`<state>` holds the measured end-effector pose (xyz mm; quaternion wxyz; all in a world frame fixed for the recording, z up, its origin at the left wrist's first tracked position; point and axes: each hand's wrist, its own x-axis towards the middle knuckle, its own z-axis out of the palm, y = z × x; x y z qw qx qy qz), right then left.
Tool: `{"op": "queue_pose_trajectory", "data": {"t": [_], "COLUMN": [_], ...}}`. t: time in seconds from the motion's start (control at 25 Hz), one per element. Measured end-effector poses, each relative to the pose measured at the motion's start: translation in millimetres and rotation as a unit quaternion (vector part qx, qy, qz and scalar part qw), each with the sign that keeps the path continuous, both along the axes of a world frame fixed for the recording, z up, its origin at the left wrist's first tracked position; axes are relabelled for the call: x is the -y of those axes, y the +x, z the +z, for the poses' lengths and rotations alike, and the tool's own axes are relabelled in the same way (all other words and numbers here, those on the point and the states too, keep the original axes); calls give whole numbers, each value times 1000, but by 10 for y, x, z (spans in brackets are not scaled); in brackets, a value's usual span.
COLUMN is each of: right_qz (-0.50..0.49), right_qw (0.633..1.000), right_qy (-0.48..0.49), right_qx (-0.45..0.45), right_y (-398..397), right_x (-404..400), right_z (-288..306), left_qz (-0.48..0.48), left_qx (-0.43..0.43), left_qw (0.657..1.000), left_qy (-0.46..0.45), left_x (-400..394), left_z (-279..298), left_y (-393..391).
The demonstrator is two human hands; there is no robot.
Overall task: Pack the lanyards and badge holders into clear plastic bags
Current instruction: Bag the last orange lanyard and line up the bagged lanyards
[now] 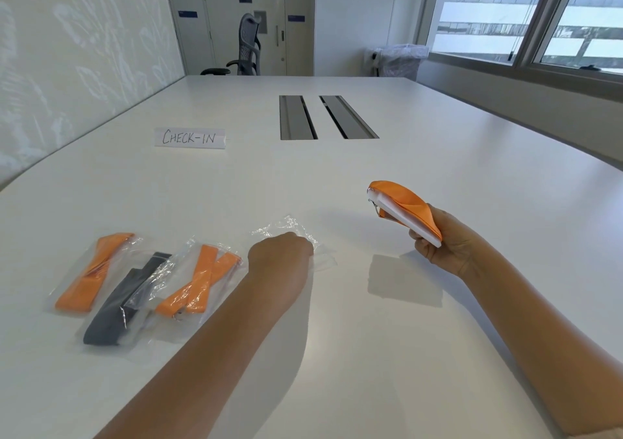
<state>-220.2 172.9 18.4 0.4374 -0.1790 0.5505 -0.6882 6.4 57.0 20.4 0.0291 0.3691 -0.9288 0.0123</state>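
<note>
The right hand [435, 239] is raised above the white bench [421, 169], its fingers curled round a folded orange lanyard [409, 204] stacked on a white badge holder [401, 217]; the bundle points away from the person and to the left, and a small metal clip [373, 210] hangs at its far end. The left hand [281, 253] is down at the bench with its knuckles upward and its fingers curled under, gripping an empty clear plastic bag [296, 228] that lies crumpled on the surface just past and to the right of the fingers. The two hands are well apart, the bundle in the right hand held off to the right of the bag. To the left of the left hand three filled bags lie side by side, overlapping at their edges: nearest the wrist a bag with an orange lanyard [199, 280] folded into a cross, next a bag with a dark grey lanyard [118, 310], and farthest left another bag with an orange lanyard [96, 270]. Beyond the left hand, farther across the bench, stands a paper sign [189, 138] handwritten "CHECK-IN". Beyond both hands, two grey cable slots [325, 117] are set into the bench top. At the far end of the bench is a mesh-backed office chair [247, 45], and windows [526, 17] run along the wall on the right-hand side.
</note>
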Motion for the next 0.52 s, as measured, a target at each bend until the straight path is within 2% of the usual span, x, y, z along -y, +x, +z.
{"op": "queue_pose_trajectory", "data": {"t": [0.08, 0.16, 0.44, 0.52], "right_qz": [3, 5, 18, 9], "right_qw": [1000, 1000, 1000, 1000], "right_qy": [5, 8, 3, -6], "right_qx": [-5, -5, -9, -18], "right_y": [21, 43, 104, 145], "right_x": [3, 9, 10, 21], "right_z": [1, -2, 24, 39], "left_qz": [-13, -15, -15, 5], "left_qx": [43, 34, -98, -131], "left_qw": [999, 999, 989, 986], "left_qy": [21, 39, 112, 107], "left_x": [11, 17, 147, 169], "left_z": [38, 50, -37, -66], "left_y": [23, 38, 90, 85]}}
